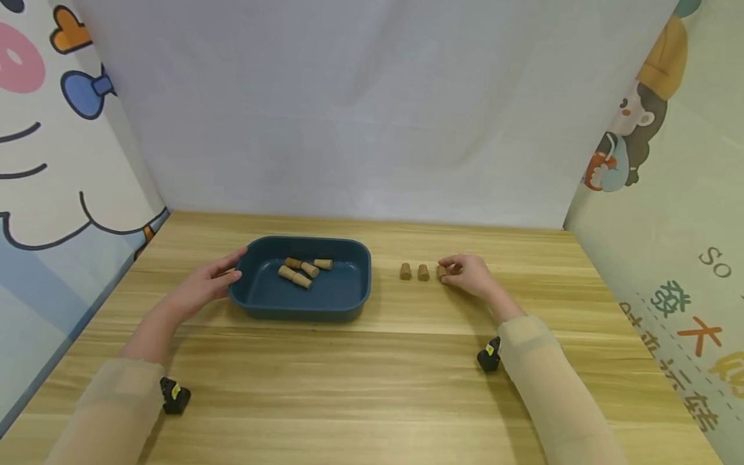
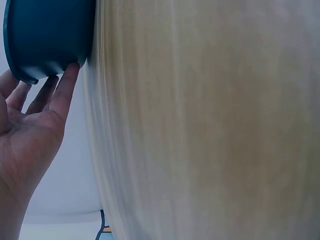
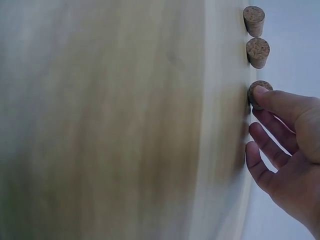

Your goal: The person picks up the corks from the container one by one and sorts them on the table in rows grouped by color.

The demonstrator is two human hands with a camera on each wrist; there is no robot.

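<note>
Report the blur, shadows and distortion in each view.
Head view: soft shadow on the table beside the right sleeve; left wrist view: table surface smeared, its edge bowed; right wrist view: table blurred up close, corks clearer, their speckle readable.

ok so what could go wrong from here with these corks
The right hand pinches the end cork close to the middle cork, so a small sideways slip might knock the row crooked.

The left hand's fingers touch the blue tray at one end; a push there could slide it toward the row.

The loose corks lie on their sides in the tray, so a jolt might roll them about.
</note>
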